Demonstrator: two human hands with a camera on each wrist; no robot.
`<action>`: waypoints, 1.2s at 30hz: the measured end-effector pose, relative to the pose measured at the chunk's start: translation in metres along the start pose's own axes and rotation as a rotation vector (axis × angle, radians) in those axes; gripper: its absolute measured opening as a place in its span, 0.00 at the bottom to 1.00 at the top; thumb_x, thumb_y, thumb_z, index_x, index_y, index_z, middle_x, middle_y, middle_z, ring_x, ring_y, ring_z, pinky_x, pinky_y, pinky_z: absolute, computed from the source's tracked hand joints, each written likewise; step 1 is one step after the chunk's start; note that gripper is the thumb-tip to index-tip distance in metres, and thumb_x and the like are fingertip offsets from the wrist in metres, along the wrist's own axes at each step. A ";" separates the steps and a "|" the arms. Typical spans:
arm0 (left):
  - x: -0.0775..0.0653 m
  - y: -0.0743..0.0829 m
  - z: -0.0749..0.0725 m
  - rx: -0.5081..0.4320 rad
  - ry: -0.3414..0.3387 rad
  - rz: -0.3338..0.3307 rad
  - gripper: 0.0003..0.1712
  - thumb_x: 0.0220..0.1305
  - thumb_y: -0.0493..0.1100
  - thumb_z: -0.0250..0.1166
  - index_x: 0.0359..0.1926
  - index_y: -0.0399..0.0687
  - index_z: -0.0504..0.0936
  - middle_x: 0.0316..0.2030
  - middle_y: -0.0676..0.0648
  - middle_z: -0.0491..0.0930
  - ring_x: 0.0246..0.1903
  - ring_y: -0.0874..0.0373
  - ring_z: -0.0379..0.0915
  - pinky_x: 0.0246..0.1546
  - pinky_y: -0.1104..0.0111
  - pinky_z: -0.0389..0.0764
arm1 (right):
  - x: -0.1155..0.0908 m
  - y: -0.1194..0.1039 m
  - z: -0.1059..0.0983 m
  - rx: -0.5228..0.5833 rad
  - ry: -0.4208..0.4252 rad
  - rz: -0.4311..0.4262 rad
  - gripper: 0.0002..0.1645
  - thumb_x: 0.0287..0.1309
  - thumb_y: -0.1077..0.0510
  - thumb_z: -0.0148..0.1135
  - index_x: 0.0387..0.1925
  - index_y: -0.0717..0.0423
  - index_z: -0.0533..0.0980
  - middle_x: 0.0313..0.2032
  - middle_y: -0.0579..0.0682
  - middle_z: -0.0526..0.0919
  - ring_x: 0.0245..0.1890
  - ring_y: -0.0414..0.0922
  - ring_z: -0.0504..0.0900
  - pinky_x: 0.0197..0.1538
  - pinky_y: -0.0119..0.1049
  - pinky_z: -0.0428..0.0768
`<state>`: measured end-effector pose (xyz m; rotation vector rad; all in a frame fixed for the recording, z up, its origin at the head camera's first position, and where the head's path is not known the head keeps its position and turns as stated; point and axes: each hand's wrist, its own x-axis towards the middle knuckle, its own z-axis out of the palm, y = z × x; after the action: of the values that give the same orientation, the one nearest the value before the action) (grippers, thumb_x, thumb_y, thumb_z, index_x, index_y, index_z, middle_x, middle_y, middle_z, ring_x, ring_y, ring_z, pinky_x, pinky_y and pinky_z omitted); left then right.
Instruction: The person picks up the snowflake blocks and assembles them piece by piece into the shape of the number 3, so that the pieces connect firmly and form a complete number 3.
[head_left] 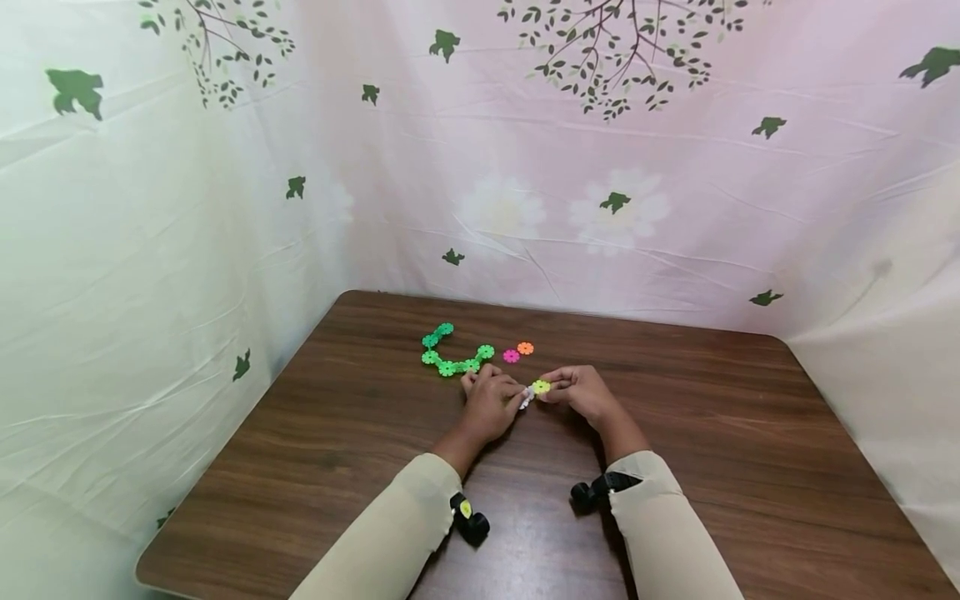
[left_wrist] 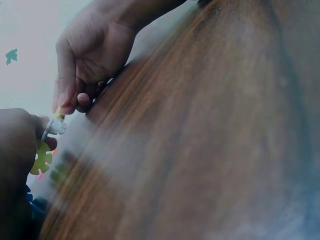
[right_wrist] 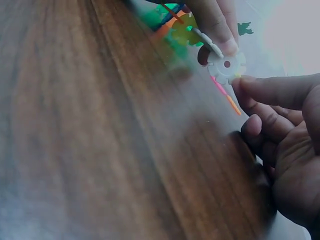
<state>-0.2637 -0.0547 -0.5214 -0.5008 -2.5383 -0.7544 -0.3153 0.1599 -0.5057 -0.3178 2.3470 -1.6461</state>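
Observation:
My left hand (head_left: pixel 491 406) pinches white notched flower discs (right_wrist: pixel 219 69) between thumb and finger. Two of these white discs are slotted together at an angle. On the same side, a yellow-green disc (left_wrist: pixel 41 160) and a bit of blue (left_wrist: pixel 29 194) show by the left hand, partly hidden behind its fingers. My right hand (head_left: pixel 587 393) holds a yellow flower disc (head_left: pixel 541 387) by its edge, thumb against fingertips, right at the rim of the white disc. Both hands are low over the table, close together.
A curved chain of green flower discs (head_left: pixel 447 367) lies on the brown wooden table (head_left: pixel 360 467), just beyond the left hand. A pink disc (head_left: pixel 511 356) and an orange disc (head_left: pixel 525 348) lie behind the hands. Printed cloth (head_left: pixel 480 167) hangs around the table.

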 end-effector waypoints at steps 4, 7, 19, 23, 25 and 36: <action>0.001 -0.001 0.002 0.003 -0.001 0.005 0.10 0.76 0.48 0.70 0.44 0.52 0.97 0.44 0.52 0.94 0.55 0.49 0.76 0.59 0.42 0.61 | 0.000 0.000 -0.001 0.039 -0.024 0.007 0.22 0.64 0.65 0.76 0.58 0.70 0.84 0.38 0.48 0.95 0.38 0.35 0.89 0.47 0.30 0.84; 0.001 -0.002 0.004 0.014 0.016 0.013 0.10 0.75 0.47 0.71 0.43 0.52 0.97 0.44 0.53 0.94 0.55 0.50 0.77 0.58 0.44 0.62 | 0.000 0.000 -0.001 0.061 -0.031 0.008 0.22 0.64 0.66 0.76 0.58 0.71 0.84 0.37 0.47 0.95 0.37 0.35 0.89 0.46 0.29 0.84; 0.000 -0.001 0.009 -0.048 0.064 -0.021 0.09 0.74 0.44 0.72 0.43 0.48 0.97 0.43 0.50 0.94 0.56 0.48 0.77 0.59 0.43 0.61 | -0.002 -0.004 0.004 0.121 0.015 0.041 0.22 0.62 0.65 0.78 0.56 0.72 0.85 0.36 0.46 0.94 0.36 0.34 0.88 0.42 0.30 0.83; 0.001 -0.001 0.007 -0.052 0.061 -0.019 0.10 0.74 0.45 0.72 0.43 0.48 0.97 0.43 0.50 0.94 0.56 0.48 0.76 0.59 0.43 0.61 | -0.002 -0.004 0.003 0.110 0.006 0.038 0.23 0.63 0.65 0.77 0.57 0.72 0.84 0.36 0.45 0.94 0.36 0.33 0.88 0.43 0.29 0.83; 0.001 0.000 0.006 -0.048 0.058 -0.016 0.09 0.74 0.46 0.72 0.43 0.49 0.97 0.43 0.51 0.94 0.55 0.48 0.76 0.59 0.43 0.60 | -0.002 -0.004 0.003 0.109 0.002 0.040 0.22 0.64 0.65 0.77 0.57 0.71 0.84 0.36 0.44 0.94 0.37 0.34 0.89 0.44 0.30 0.84; 0.001 -0.001 0.005 -0.061 0.003 -0.050 0.11 0.77 0.48 0.70 0.45 0.51 0.96 0.44 0.50 0.93 0.58 0.47 0.73 0.61 0.43 0.57 | -0.001 -0.001 0.001 0.039 -0.026 -0.012 0.24 0.63 0.65 0.77 0.59 0.67 0.82 0.41 0.47 0.88 0.42 0.41 0.82 0.44 0.30 0.82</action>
<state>-0.2667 -0.0529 -0.5250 -0.4570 -2.5397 -0.8517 -0.3141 0.1591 -0.5047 -0.3442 2.2950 -1.6813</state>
